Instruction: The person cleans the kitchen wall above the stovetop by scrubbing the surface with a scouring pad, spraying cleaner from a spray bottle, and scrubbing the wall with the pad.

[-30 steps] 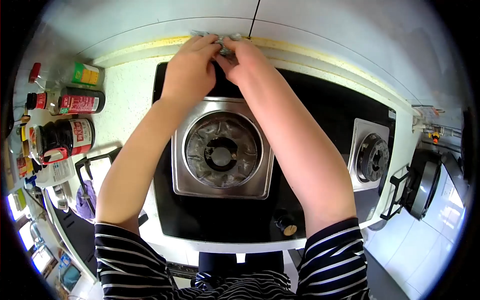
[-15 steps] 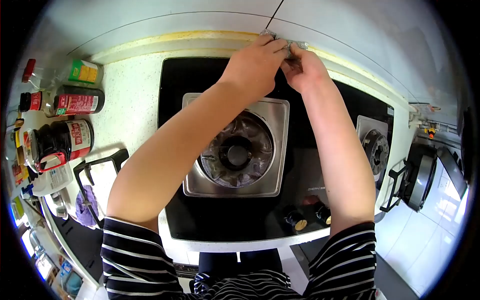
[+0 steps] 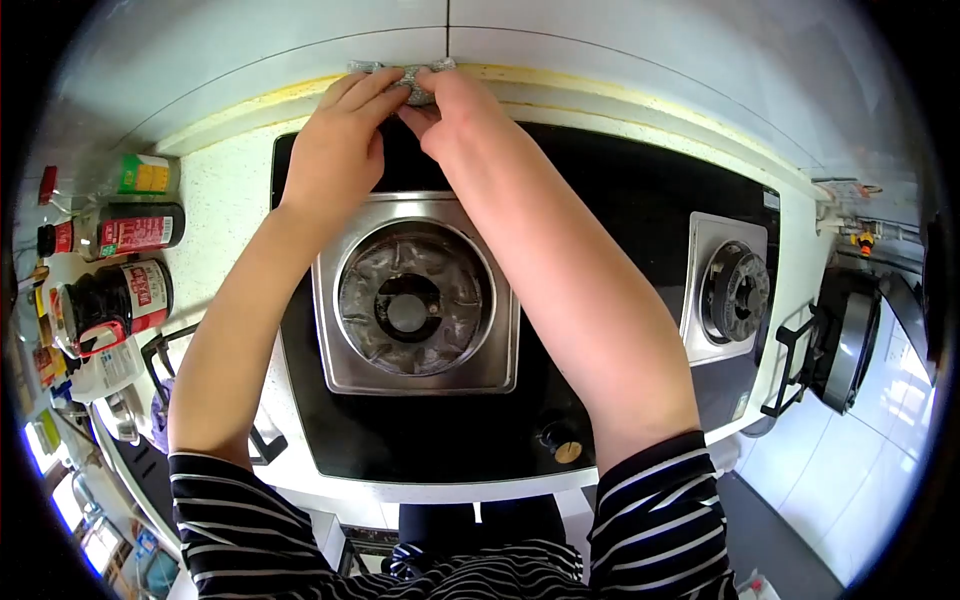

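Observation:
A silvery-grey cleaning cloth (image 3: 418, 88) is pressed against the yellow-stained ledge (image 3: 540, 82) at the foot of the tiled wall, behind the stove. My left hand (image 3: 350, 130) is closed over its left part, fingers bent round it. From the right, my right hand (image 3: 452, 108) grips the other end, its thumb and fingers partly hidden. Both hands are side by side above the back edge of the black gas stove (image 3: 420, 440). Below my forearms is the large left burner (image 3: 410, 300) in its steel tray.
Sauce bottles (image 3: 135, 232) and a dark jug (image 3: 120, 300) line the left side of the counter. A black pan support (image 3: 265, 445) lies beside my left forearm. The smaller right burner (image 3: 735, 290) sits near a pipe with an orange valve (image 3: 862, 243). A control knob (image 3: 563, 445) is at the front.
Both hands have moved left along the ledge with the cloth between them. The view has shifted too, so the large burner appears further left and is less covered by my left arm.

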The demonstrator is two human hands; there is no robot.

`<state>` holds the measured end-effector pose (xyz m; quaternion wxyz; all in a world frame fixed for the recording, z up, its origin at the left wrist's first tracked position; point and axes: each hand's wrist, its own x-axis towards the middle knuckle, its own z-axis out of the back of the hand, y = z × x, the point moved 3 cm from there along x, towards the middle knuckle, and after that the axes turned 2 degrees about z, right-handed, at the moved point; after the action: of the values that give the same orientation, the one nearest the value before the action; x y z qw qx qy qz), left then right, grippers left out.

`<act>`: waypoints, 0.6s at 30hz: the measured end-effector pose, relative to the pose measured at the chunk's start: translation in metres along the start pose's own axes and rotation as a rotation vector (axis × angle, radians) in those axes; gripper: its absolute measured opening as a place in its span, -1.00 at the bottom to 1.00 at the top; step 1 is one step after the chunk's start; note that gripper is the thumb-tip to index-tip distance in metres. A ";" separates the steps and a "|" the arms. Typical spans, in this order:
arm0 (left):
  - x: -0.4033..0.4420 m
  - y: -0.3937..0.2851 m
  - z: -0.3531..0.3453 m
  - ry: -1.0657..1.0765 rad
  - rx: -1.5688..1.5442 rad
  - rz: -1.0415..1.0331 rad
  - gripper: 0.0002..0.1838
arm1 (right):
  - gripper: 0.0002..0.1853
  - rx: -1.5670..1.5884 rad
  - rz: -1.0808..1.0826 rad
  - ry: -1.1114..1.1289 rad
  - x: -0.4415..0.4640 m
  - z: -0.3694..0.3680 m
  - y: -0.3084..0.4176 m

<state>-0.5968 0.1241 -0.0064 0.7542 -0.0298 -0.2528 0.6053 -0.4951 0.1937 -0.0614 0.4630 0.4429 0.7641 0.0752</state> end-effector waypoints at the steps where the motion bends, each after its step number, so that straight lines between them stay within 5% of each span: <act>1: 0.002 -0.003 -0.003 0.001 0.036 -0.007 -0.46 | -0.72 -0.005 0.020 0.098 0.006 0.010 0.000; 2: 0.004 -0.005 -0.007 0.000 0.073 -0.016 -0.48 | -0.71 -0.010 0.042 0.199 0.014 0.017 0.001; 3: 0.006 -0.006 -0.010 -0.003 0.111 -0.021 -0.49 | -0.70 0.117 -0.108 -0.042 0.005 0.014 0.011; 5: 0.012 -0.022 -0.021 -0.024 0.126 -0.037 -0.53 | -0.68 -0.157 0.319 0.337 0.062 0.061 0.001; 7: 0.023 -0.043 -0.030 -0.027 0.099 -0.061 -0.57 | -0.72 -0.515 0.595 0.423 0.072 0.094 0.030; 9: 0.031 -0.060 -0.045 0.007 0.098 -0.083 -0.56 | -0.79 -0.356 0.437 0.254 0.052 0.100 0.069; 10: 0.034 -0.071 -0.052 0.021 0.091 -0.096 -0.56 | -0.79 0.081 -0.092 -0.135 0.001 0.076 0.090; 18: 0.046 -0.105 -0.075 0.064 0.127 -0.221 -0.51 | -0.80 -0.084 0.084 -0.291 -0.020 0.101 0.129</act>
<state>-0.4650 0.1581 -0.0189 0.8243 0.0267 -0.1913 0.5321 -0.3351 0.2264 -0.0373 0.5834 0.4608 0.6660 0.0613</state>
